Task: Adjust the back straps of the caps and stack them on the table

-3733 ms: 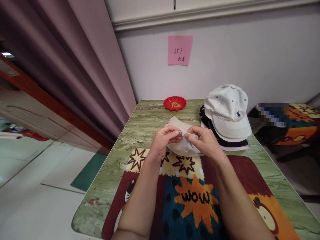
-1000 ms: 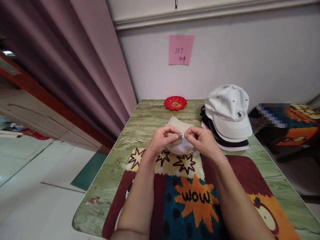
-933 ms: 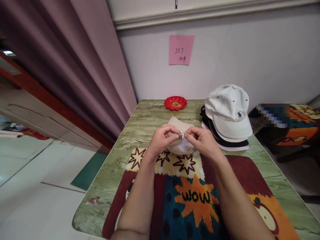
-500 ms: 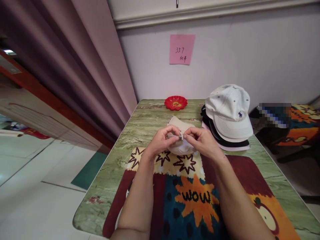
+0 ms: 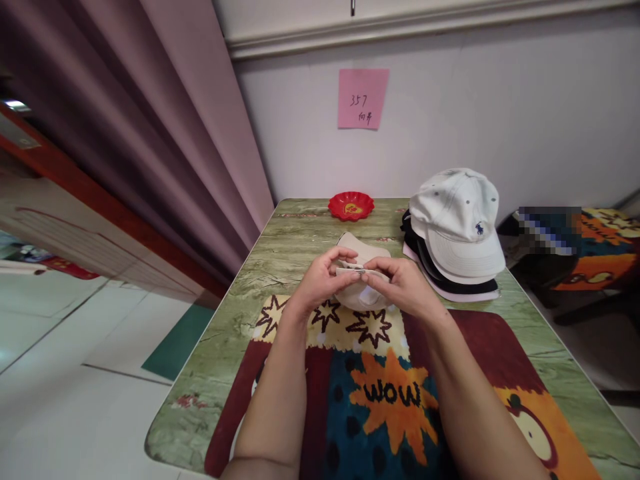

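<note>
A light beige cap [image 5: 367, 295] lies on the table between my hands, its brim pointing to the back and its crown toward me. My left hand [image 5: 327, 277] pinches the left part of the cap's strap. From the other side, my right hand [image 5: 397, 280] pinches the strap too, and the fingertips of both hands nearly meet at a small buckle. The fingers hide part of the buckle. To the right stands a stack of caps, a white one [image 5: 463, 223] with a small dark blue emblem on top and black and pale pink ones below.
A red scalloped dish [image 5: 351, 206] sits near the back edge of the green wood-patterned table [image 5: 225, 333]. Under my forearms is a colourful mat [image 5: 380, 413]. A pink note [image 5: 363, 99] is on the wall, and a purple curtain [image 5: 200, 120] hangs at the left.
My right fingers have shifted slightly at the buckle, and the strap now spans flatter between both hands. The stack and the dish have not moved.
</note>
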A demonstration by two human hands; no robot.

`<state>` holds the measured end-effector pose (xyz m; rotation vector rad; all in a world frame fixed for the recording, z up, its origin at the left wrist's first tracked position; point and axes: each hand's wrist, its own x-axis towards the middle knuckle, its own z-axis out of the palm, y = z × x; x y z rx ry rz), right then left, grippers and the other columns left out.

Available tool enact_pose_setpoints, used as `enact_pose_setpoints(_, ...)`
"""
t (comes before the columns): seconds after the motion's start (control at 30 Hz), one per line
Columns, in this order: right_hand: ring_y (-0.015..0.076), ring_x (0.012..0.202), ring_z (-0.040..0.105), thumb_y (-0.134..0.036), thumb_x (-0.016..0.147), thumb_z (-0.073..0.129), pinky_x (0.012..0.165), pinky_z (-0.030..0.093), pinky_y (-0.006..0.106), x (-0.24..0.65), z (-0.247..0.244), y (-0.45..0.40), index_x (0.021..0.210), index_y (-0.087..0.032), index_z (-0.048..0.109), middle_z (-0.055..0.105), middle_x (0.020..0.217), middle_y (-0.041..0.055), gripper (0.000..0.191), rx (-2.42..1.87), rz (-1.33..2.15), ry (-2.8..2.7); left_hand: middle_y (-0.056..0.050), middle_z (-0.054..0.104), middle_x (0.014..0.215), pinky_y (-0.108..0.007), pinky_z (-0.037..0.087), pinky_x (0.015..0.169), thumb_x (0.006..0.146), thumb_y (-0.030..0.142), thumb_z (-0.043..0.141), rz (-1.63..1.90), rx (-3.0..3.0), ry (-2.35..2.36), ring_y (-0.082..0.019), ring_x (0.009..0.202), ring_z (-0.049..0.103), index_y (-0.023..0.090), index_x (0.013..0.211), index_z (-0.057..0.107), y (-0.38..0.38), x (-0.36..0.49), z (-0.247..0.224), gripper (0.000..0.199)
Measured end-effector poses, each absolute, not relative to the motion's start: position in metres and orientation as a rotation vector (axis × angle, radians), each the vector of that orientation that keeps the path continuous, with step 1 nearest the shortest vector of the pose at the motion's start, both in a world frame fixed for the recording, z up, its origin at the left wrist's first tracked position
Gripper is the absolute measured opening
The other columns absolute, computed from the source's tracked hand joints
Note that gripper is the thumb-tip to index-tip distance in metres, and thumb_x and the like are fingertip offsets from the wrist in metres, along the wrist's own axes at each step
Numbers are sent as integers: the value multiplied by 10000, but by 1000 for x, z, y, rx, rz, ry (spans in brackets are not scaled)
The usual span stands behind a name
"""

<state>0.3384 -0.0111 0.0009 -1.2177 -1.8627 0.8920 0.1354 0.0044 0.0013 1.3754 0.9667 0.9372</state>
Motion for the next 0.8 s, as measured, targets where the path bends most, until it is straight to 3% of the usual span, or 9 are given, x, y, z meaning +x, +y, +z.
enact_pose_setpoints(0.23,165,671,569,-410,872,659,604,407,252,339,1,-11,901,-199,757,712,777,16,234,-1253,908,-1842,34,531,649,-208,343,538,769,428,804,883,1453,921,-85,558,438,167,864,690,4,133,2,301)
enact_pose_setpoints(0.8,159,697,579,-414,874,675,630,414,248,338,0,-11,907,-203,756,717,791,6,229,-1206,931,-1828,39,515,627,-197,313,519,762,452,801,910,1452,914,-74,555,428,144,793,640,5,134,-1,349)
